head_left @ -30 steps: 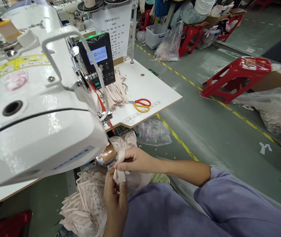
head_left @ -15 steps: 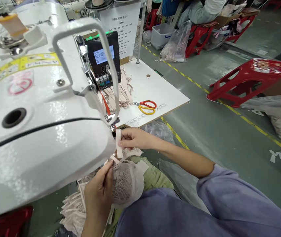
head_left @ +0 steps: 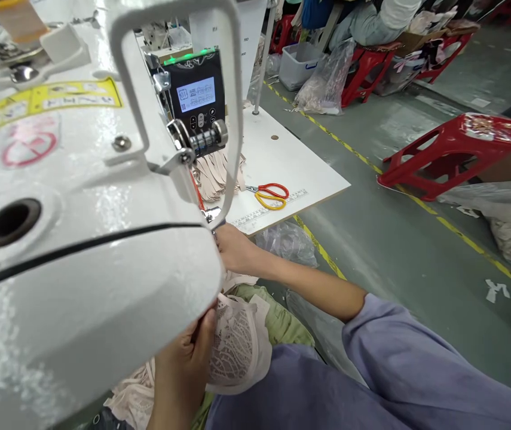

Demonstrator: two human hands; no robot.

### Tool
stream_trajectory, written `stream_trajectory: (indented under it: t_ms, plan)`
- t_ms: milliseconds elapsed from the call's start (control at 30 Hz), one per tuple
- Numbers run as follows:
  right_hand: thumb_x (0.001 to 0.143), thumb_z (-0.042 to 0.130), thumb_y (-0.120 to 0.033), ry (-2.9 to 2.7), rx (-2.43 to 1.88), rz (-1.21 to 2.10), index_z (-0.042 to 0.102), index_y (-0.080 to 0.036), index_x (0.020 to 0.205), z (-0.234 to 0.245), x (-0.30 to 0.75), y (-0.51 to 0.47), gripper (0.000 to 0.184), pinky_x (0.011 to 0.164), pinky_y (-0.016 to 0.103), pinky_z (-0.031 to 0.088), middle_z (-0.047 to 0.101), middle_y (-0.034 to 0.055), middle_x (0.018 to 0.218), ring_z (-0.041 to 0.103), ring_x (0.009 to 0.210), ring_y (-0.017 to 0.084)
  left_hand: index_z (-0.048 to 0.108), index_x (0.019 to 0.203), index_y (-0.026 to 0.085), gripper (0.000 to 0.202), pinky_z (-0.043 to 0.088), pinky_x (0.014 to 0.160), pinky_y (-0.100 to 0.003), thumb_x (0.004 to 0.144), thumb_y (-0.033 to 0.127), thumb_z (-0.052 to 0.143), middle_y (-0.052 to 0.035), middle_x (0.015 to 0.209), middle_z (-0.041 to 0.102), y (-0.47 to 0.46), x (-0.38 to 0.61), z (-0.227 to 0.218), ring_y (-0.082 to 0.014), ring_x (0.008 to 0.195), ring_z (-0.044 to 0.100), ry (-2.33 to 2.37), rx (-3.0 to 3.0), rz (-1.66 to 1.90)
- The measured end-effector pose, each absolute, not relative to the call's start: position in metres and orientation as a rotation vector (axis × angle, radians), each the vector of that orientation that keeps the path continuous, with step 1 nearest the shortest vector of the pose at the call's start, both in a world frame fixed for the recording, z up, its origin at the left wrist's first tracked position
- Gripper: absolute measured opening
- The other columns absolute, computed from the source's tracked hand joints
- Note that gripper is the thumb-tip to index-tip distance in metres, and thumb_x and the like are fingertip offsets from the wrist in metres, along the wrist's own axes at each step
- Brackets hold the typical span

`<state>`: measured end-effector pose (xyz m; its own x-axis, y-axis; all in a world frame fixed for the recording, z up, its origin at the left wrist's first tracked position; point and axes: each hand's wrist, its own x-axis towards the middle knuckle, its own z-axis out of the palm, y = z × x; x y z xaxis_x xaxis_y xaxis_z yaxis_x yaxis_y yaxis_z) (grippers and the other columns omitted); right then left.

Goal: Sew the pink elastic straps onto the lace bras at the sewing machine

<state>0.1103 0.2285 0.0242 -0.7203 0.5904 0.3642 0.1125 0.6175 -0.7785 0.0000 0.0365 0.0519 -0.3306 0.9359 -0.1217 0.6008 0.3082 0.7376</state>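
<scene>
My left hand point(head_left: 187, 352) is closed on the edge of a pale pink lace bra point(head_left: 232, 346), thumb on top; its other fingertips are hidden under the sewing machine. The lace cup hangs over my lap. Just below the presser area of the white sewing machine point(head_left: 147, 304), my right hand point(head_left: 239, 251) reaches in from the right. The machine head hides its fingertips and anything between them. More pale fabric point(head_left: 241, 279) lies below that wrist.
Red-and-yellow scissors point(head_left: 273, 196) and a bundle of pale strips point(head_left: 214, 173) lie on the white table point(head_left: 291, 161). A lit control panel point(head_left: 196, 98) stands behind the machine's metal guard point(head_left: 237, 119). Red stools point(head_left: 456, 149), plastic bags and a seated person are beyond.
My right hand has moved left toward the needle area, and the pale band it pinched is out of sight. My left hand has shifted right with the bra. The view has moved closer to the machine.
</scene>
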Motion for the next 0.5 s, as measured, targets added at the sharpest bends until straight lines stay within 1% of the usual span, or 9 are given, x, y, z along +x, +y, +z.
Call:
stream_trajectory:
  t_ms: [100,167,267,367,500]
  plan:
    - [0.083,0.057,-0.025,-2.262,-0.559,1.074,0.049,-0.016,0.073,0.029,0.111,0.229,0.016,0.064,0.025,0.037,0.047,0.0015,0.085,0.047,0.077,0.015,0.076,0.110,0.031,0.035,0.057,0.091,-0.036,0.091,0.049,0.052,-0.0006,0.115,0.075,0.037,0.001,0.053,-0.0265,0.109,0.069,2.068,1.324,0.750]
    - [0.082,0.057,-0.025,-2.271,-0.565,1.121,0.048,-0.016,0.072,0.032,0.112,0.230,0.016,0.061,0.025,0.035,0.048,0.0010,0.084,0.046,0.073,0.013,0.075,0.111,0.030,0.037,0.057,0.089,-0.036,0.091,0.050,0.052,-0.0022,0.115,0.075,0.038,0.002,0.055,-0.0270,0.107,0.069,2.068,1.345,0.730]
    - [0.081,0.057,-0.023,-2.282,-0.569,1.158,0.052,-0.015,0.076,0.034,0.111,0.231,0.011,0.063,0.025,0.037,0.050,0.0017,0.086,0.047,0.072,0.013,0.076,0.110,0.028,0.036,0.058,0.085,-0.033,0.090,0.047,0.054,-0.0052,0.113,0.075,0.042,0.003,0.059,-0.0268,0.105,0.070,2.090,1.354,0.781]
    - [0.082,0.059,-0.023,-2.303,-0.557,1.172,0.054,-0.014,0.078,0.034,0.110,0.233,0.010,0.064,0.026,0.039,0.052,0.0036,0.090,0.049,0.073,0.014,0.078,0.105,0.029,0.031,0.058,0.083,-0.030,0.087,0.043,0.057,-0.0052,0.107,0.077,0.048,0.003,0.064,-0.0259,0.102,0.071,2.133,1.320,0.833]
    - [0.080,0.062,-0.020,-2.322,-0.585,1.189,0.055,-0.015,0.076,0.036,0.109,0.234,0.009,0.065,0.027,0.041,0.054,0.0044,0.090,0.050,0.074,0.015,0.079,0.099,0.026,0.032,0.058,0.084,-0.031,0.084,0.045,0.058,-0.0052,0.104,0.078,0.057,0.003,0.068,-0.0272,0.101,0.072,2.151,1.284,0.829]
